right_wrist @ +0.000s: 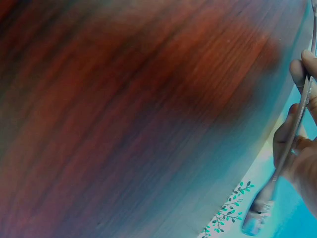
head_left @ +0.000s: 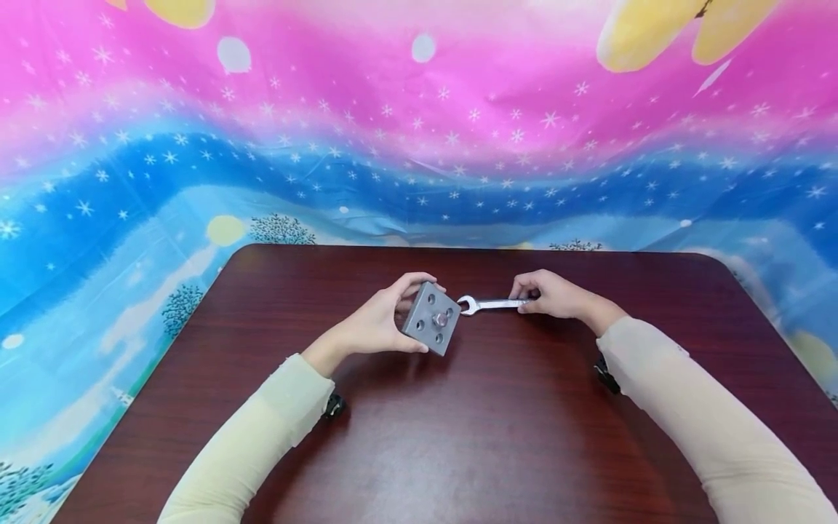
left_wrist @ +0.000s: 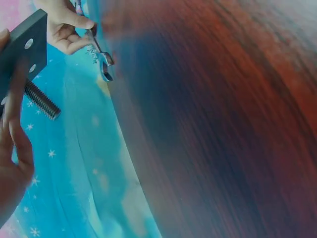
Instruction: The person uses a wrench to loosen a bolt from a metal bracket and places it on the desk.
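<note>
A square grey metal plate (head_left: 427,314) with several holes is held tilted in my left hand (head_left: 376,320), thumb at its lower edge and fingers at the upper one. A bolt (head_left: 441,319) sits in its middle; the left wrist view shows the threaded shank (left_wrist: 42,100) sticking out of the plate's other side. My right hand (head_left: 553,295) grips a silver wrench (head_left: 494,304) by its handle. The wrench's open end points left, close to the plate's right corner; whether they touch I cannot tell. In the right wrist view the wrench (right_wrist: 290,136) runs along the fingers.
Both hands are above a dark red-brown wooden table (head_left: 419,451). Behind the table hangs a pink and blue cloth (head_left: 393,145) with snowflakes. Dark wrist-worn devices (head_left: 335,405) show below the sleeves.
</note>
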{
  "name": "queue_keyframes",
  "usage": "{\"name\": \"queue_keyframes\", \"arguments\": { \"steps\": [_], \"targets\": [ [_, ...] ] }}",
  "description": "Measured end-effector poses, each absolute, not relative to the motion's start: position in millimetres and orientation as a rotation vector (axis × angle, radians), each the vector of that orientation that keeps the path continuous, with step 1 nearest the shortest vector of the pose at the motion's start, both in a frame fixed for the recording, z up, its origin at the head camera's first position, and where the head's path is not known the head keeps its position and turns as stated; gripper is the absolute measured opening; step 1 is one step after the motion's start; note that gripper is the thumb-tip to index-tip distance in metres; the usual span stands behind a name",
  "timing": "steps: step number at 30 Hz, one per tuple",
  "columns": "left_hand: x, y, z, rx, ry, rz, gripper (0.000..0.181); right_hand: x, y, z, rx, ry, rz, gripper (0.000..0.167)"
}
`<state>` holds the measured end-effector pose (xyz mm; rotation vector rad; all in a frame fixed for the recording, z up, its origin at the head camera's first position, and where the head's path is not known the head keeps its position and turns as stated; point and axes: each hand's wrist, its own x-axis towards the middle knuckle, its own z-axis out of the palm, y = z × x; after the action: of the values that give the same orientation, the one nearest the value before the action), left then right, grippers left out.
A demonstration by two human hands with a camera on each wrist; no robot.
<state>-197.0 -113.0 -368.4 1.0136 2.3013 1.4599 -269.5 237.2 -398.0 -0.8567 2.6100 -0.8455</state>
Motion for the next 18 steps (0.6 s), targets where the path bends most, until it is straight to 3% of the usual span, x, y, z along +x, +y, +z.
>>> {"name": "queue_keyframes", "arguments": {
  "steps": [7,18],
  "targets": [
    [-195.3,-110.7,-370.0,1.075,2.579,1.278,0.095,-270.2,237.5,-401.9,-0.849,2.652,-0.763,0.014],
    [-193.6,-111.1,-372.2,1.11,2.391,1.467,0.094,-264.9,233.0,-399.7,-0.92,2.687,-0.669,0.017]
  ]
}}
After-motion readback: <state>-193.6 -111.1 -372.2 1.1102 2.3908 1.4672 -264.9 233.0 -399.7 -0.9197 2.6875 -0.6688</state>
